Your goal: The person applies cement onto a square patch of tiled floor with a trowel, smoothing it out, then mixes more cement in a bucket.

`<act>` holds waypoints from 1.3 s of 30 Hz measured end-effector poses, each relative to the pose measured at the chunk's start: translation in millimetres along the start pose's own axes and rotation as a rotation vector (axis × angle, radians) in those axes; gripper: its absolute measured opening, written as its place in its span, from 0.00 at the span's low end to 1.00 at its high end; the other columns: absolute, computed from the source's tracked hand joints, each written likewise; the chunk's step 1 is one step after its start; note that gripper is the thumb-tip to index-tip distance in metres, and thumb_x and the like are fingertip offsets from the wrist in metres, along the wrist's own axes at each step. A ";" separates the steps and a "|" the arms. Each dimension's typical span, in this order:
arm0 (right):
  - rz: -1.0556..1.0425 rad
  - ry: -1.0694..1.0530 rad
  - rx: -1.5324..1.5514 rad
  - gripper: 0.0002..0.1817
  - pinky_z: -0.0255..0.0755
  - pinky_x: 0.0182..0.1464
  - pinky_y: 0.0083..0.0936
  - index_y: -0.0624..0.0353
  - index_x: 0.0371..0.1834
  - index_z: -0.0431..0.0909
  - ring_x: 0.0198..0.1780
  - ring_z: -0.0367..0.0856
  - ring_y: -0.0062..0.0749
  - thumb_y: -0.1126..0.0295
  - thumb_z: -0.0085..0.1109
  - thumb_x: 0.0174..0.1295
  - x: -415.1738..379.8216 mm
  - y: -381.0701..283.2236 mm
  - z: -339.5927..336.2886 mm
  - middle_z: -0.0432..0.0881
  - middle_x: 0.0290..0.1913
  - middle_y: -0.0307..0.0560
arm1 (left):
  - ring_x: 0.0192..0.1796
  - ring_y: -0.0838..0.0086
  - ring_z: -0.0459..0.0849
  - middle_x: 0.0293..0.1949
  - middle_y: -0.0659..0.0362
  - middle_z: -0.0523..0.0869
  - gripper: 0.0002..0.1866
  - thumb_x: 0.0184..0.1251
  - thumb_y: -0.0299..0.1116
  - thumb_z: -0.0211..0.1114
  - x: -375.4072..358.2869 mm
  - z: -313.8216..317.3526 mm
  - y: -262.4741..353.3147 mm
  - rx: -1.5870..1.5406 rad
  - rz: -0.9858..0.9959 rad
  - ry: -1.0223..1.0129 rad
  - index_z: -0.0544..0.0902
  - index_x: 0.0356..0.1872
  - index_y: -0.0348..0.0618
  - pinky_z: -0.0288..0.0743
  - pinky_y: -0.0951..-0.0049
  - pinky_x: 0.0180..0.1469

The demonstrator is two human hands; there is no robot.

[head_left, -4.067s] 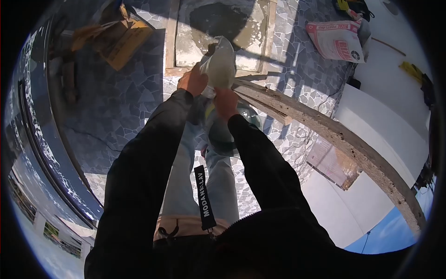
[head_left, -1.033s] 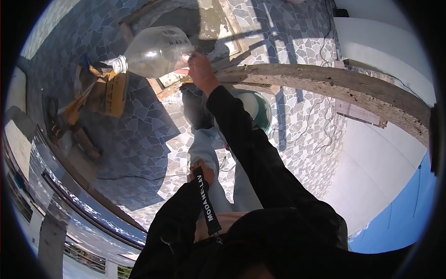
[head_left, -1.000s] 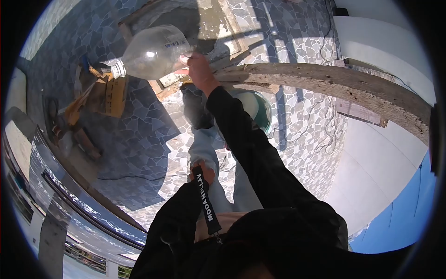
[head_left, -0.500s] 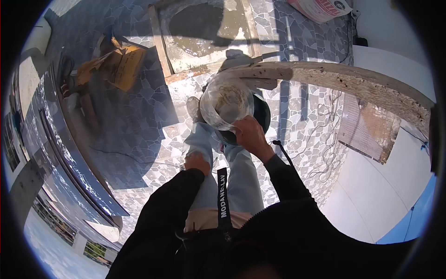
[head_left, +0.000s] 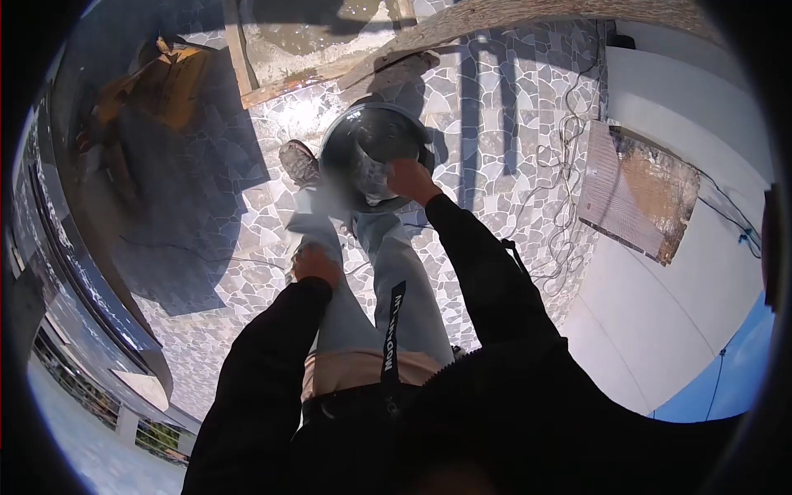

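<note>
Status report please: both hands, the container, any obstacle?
Right hand grips clear plastic container, low by the shoe. Left hand rests on thigh. Cables lie on floor nearby.

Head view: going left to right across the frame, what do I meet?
Cardboard scraps → shoe → clear bottle held by the right hand → loose cables → flat board.

Mosaic stone floor (head_left: 511,132) carries a cable (head_left: 561,165), cardboard (head_left: 169,78) and wooden frame (head_left: 272,78).
</note>
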State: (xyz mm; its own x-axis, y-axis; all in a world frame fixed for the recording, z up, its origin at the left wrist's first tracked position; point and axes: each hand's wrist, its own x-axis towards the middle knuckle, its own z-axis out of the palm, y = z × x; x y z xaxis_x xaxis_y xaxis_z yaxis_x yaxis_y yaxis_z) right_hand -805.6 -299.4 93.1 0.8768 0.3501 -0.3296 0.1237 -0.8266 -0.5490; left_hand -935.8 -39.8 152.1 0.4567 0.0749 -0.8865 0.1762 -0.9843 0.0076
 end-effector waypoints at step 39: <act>0.063 -0.207 -0.134 0.12 0.75 0.45 0.42 0.61 0.32 0.81 0.39 0.82 0.53 0.64 0.57 0.50 101.3 62.3 102.5 0.82 0.35 0.60 | 0.41 0.52 0.82 0.36 0.45 0.83 0.12 0.58 0.33 0.52 242.6 61.5 122.8 -0.463 0.662 0.455 0.80 0.30 0.35 0.76 0.56 0.44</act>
State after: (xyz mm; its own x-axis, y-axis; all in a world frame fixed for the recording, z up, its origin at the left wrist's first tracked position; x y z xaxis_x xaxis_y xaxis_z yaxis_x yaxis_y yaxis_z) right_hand -756.7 -270.3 -53.2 0.7726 0.3675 -0.5178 0.1443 -0.8958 -0.4204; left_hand -857.0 -152.3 -90.4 0.8697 -0.3276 -0.3692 0.0436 -0.6940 0.7187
